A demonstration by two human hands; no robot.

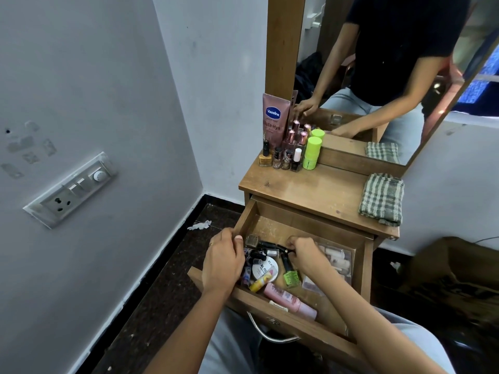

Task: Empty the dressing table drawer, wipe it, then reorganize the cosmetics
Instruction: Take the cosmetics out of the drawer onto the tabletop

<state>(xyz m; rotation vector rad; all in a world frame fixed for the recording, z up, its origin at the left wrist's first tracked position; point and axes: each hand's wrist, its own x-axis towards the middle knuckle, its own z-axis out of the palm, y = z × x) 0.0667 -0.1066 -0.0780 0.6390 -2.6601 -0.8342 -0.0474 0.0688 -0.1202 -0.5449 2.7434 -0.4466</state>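
The wooden drawer of the dressing table is pulled out toward me and holds loose cosmetics: a pink tube, a white round jar, a yellow lip balm, a green nail polish bottle and a clear box at the right. My left hand is at the drawer's left wall, its fingers curled round small dark tubes that are mostly hidden. My right hand is inside the drawer and pinches a black pencil-like stick.
On the tabletop a Vaseline tube, several nail polish bottles and a green stick stand at the back left. A folded checked cloth lies at the right. A mirror rises behind; a brown bag sits right.
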